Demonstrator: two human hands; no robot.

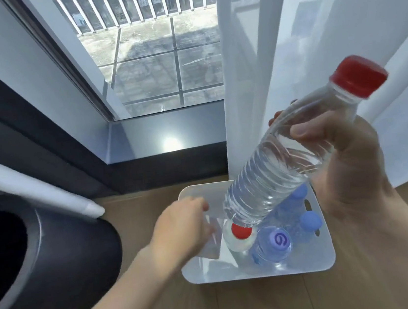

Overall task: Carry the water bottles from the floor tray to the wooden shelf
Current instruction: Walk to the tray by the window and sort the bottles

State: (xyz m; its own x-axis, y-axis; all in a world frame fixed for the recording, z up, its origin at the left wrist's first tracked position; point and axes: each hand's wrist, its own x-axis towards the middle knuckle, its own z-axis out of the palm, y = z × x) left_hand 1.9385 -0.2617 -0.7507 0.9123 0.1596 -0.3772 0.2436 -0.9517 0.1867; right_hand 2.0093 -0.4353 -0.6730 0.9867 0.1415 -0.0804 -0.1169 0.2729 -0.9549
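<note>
My right hand (347,162) grips a clear water bottle with a red cap (287,154), tilted, lifted above the white floor tray (263,270). In the tray stand another red-capped bottle (240,232) and several blue-capped bottles (275,243). My left hand (183,228) reaches down into the tray's left side, fingers curled beside the red-capped bottle; blur hides whether it touches anything. The wooden shelf is out of view.
A dark round bin (43,256) stands on the wooden floor to the left of the tray. White curtains (299,40) hang behind and to the right. A glass door (155,57) with a dark sill lies ahead.
</note>
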